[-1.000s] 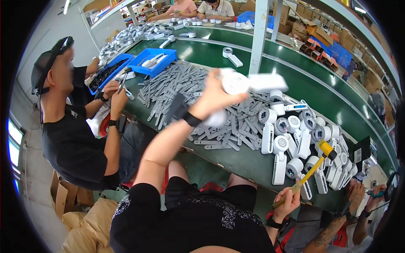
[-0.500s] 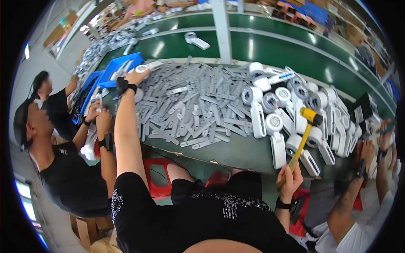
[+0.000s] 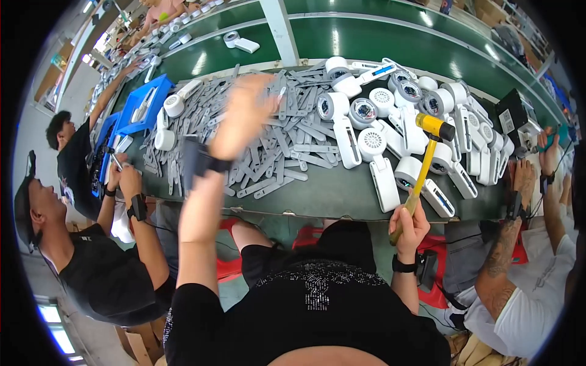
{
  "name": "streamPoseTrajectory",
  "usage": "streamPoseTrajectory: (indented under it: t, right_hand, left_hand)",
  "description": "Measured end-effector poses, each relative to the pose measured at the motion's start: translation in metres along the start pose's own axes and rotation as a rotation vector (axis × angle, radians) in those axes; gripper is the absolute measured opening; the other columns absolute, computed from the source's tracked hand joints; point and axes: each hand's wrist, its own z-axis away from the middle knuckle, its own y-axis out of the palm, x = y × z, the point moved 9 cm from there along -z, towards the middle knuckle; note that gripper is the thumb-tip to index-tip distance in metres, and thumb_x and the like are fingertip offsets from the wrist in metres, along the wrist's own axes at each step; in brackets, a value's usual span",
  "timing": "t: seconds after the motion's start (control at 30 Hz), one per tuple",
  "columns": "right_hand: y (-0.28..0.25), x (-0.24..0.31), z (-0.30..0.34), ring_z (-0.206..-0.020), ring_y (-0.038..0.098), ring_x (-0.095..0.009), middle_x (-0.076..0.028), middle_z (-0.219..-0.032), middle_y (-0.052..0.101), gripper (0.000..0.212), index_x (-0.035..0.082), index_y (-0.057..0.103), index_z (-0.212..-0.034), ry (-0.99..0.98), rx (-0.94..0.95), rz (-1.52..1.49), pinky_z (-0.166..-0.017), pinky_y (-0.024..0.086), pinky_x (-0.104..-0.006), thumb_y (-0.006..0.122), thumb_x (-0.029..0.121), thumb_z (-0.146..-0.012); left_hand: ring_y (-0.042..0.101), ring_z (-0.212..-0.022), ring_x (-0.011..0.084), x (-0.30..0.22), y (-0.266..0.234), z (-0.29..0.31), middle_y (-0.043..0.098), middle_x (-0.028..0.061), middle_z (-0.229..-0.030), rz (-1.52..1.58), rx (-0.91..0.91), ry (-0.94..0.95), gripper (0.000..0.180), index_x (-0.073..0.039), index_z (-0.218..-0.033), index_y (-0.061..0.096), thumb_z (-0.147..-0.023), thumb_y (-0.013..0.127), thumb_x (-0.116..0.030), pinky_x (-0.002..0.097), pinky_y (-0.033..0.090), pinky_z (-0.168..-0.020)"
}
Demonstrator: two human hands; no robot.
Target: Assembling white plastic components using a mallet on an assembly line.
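My right hand point(image 3: 410, 230) is closed round the wooden handle of a mallet point(image 3: 434, 127) with a yellow and black head, held upright at the table's front edge. My left hand point(image 3: 247, 113) is smeared by motion above a heap of flat grey plastic strips point(image 3: 268, 152); its fingers are not clear. To its left lie white handheld-fan bodies, one with a round grille point(image 3: 173, 106). Behind and around the mallet head, several white fan bodies point(image 3: 383, 183) are piled on the table, some with their round housings uncovered.
A blue tray point(image 3: 145, 105) with white parts stands at the left. Beyond the table runs a green conveyor point(image 3: 342, 43), with a metal post point(image 3: 279, 30) in front. A co-worker in a black cap point(image 3: 79, 244) works at my left; another person's tattooed arm point(image 3: 499, 262) rests at my right beside a black box point(image 3: 516, 116).
My left hand has moved right, from the white fan body near the blue tray to over the grey strips. That fan body stays behind. My right hand still holds the mallet.
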Motion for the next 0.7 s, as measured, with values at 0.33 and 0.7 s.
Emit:
streamPoseTrajectory:
  t: [0.33,0.7]
  right_hand:
    - [-0.004,-0.001,0.007,-0.047,0.046,-0.009,-0.006,-0.068,0.054,0.047,-0.005,0.039,-0.139,0.015,-0.025,-0.043,-0.044,0.037,-0.0202,0.049,0.005,-0.094]
    - [0.000,0.000,0.002,-0.044,0.044,-0.009,-0.006,-0.069,0.051,0.046,-0.003,0.038,-0.140,-0.041,0.047,-0.012,-0.040,0.037,-0.0206,0.045,0.010,-0.097]
  left_hand:
    - [0.045,-0.107,0.0415,-0.144,0.158,0.026,0.047,0.0163,-0.128,-0.283,0.321,-0.396,0.103,-0.013,-0.141,0.041,-0.063,0.063,-0.077,0.0442,0.054,-0.062]
    - [0.044,-0.106,0.0447,-0.128,0.176,0.040,0.057,0.0159,-0.113,-0.199,0.458,-0.452,0.093,-0.011,-0.147,0.025,-0.071,0.066,-0.047,0.0485,0.054,-0.073]
